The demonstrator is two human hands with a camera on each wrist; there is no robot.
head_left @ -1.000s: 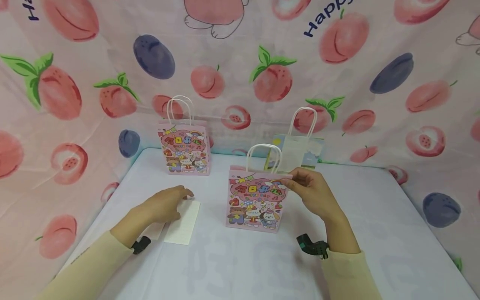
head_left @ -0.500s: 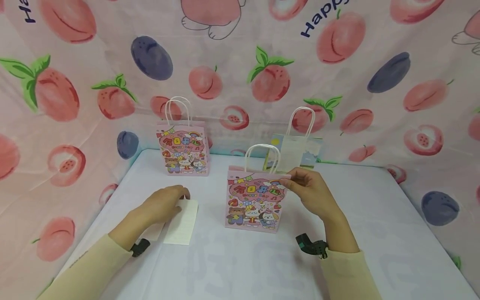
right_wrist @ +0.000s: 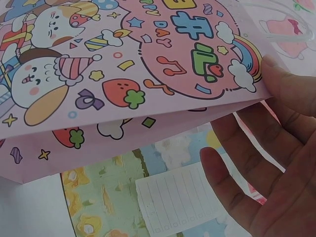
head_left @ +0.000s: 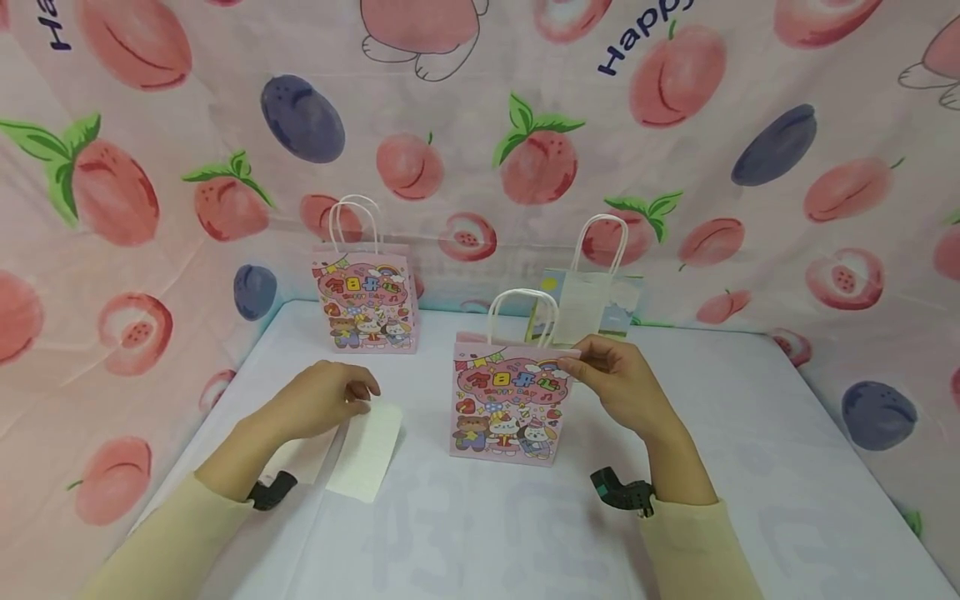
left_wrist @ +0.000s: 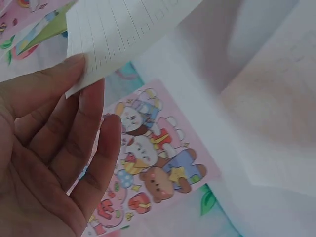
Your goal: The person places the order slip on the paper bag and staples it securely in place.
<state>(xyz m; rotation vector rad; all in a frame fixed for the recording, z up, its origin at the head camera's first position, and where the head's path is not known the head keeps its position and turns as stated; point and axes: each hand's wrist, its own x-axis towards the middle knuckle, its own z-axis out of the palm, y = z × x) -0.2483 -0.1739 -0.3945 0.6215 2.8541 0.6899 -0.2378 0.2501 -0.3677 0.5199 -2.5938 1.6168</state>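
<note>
Between thumb and forefinger, my left hand [head_left: 318,400] pinches a corner of a lined note sheet [head_left: 367,454]. The left wrist view shows ruled lines and small checkboxes on this note sheet [left_wrist: 116,32]. My right hand [head_left: 618,379] grips the upper right edge of a pink paper gift bag [head_left: 510,404], which stands upright in the middle of the table. In the right wrist view, the thumb lies on the printed front of the pink bag [right_wrist: 163,64] and the other fingers are behind it. White twisted handles [head_left: 525,317] rise from this bag.
Another pink gift bag [head_left: 367,300] stands at the back left. Behind the held bag is a landscape-print bag [head_left: 626,304] with a lined sheet [right_wrist: 177,200] on its front. A pale sheet [head_left: 300,458] lies on the white table [head_left: 465,533] under the left hand. Fruit-print cloth hangs behind.
My left hand has lifted the near sheet's upper end off the table, and the sheet now tilts and curves. The right hand keeps its grip on the pink bag.
</note>
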